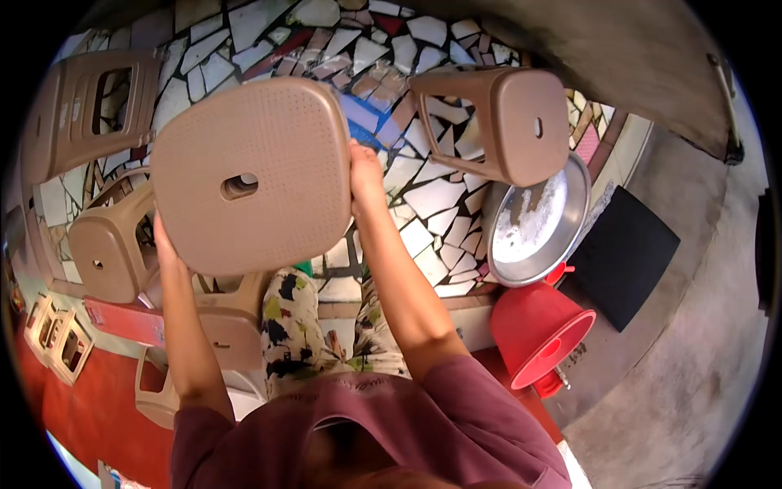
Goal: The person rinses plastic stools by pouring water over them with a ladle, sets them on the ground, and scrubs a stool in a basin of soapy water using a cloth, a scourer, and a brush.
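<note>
A tan plastic stool is held up in front of me, its dotted square seat with an oval slot facing the camera. My left hand grips its left edge, the fingers mostly hidden behind the seat. On the right edge, my right hand is closed on the stool, thumb side showing. The stool's legs are out of sight behind the seat. To the right, another tan stool lies on its side beside a metal basin with white suds in it.
More tan stools lie at the left. A red bucket is tipped over at the right, near a black flat panel. The floor has broken-tile mosaic. A grey wall stands at the upper right.
</note>
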Demonstrator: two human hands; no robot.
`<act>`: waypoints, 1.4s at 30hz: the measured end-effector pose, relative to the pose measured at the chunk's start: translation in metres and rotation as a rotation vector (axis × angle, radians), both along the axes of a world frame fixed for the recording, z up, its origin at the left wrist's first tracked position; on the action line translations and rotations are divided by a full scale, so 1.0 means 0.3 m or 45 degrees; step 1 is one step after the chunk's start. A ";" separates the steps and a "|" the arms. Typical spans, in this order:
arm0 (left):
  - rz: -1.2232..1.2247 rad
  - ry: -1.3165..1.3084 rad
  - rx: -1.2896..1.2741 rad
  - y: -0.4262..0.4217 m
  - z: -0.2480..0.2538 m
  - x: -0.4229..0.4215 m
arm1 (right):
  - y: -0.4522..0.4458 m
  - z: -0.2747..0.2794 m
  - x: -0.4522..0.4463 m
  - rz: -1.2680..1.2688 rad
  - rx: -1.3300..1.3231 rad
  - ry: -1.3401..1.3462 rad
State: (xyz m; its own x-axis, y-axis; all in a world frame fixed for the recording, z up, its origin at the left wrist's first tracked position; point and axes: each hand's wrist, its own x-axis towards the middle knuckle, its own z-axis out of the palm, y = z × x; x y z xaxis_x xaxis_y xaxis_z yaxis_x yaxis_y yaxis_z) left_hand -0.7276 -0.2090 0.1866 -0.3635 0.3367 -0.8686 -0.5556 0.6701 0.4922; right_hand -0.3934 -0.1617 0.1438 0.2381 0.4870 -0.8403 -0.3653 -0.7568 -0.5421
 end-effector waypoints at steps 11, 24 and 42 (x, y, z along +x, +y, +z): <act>0.170 0.209 -0.130 0.003 0.242 -0.070 | 0.091 0.163 -0.067 0.255 0.157 0.038; 0.047 0.407 0.353 -0.247 0.768 -0.292 | 0.003 1.035 -0.175 0.602 1.059 0.282; -0.489 0.591 0.653 0.195 0.910 0.319 | -0.046 0.984 0.441 0.178 1.082 0.183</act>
State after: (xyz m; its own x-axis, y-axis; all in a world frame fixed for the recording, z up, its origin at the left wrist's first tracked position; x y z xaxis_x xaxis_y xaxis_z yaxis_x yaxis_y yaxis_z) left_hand -0.6318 -0.1505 0.4595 -0.4282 0.8294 -0.3589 0.0065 0.4000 0.9165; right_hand -0.2612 -0.1756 0.4389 0.0486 0.9792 -0.1968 -0.4074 -0.1605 -0.8991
